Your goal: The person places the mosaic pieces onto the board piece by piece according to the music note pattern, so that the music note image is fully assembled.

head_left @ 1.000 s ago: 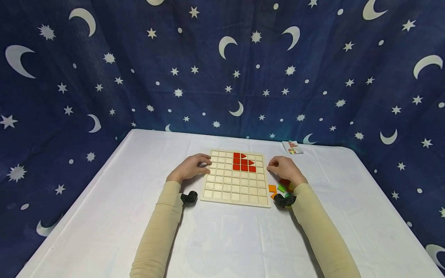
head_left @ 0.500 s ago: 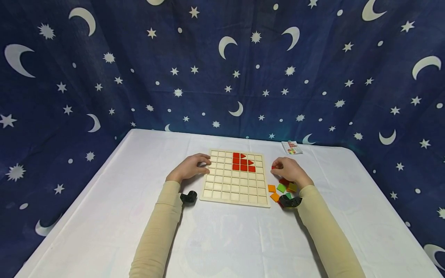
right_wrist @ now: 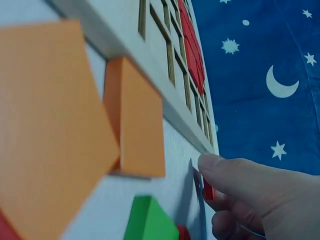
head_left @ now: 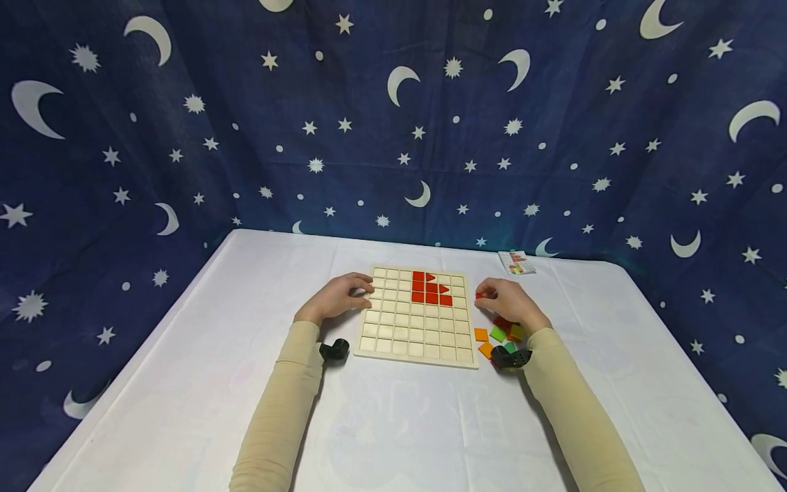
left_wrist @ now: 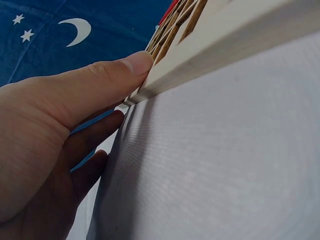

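A pale wooden grid board point(head_left: 401, 335) lies on the white table, with several red tiles point(head_left: 432, 288) set in its upper right cells. My left hand point(head_left: 335, 297) rests against the board's left edge. In the left wrist view its thumb point(left_wrist: 120, 71) lies along the rim, the other fingers loosely extended below. Just off the board's right edge, my right hand point(head_left: 509, 299) pinches a small red tile point(right_wrist: 208, 190) between thumb and fingers. Most of this tile is hidden, so its shape cannot be told.
Loose orange tiles point(head_left: 481, 335), a light green tile point(head_left: 498, 333) and other coloured pieces lie right of the board, partly under my right wrist. A small printed card point(head_left: 517, 262) lies farther back. A dark blue curtain point(head_left: 344, 171) hangs behind the table.
My right hand first drew slightly away from the board, then came a little back toward it. The red tile now shows at its fingertips. My left hand stayed at the board's edge.
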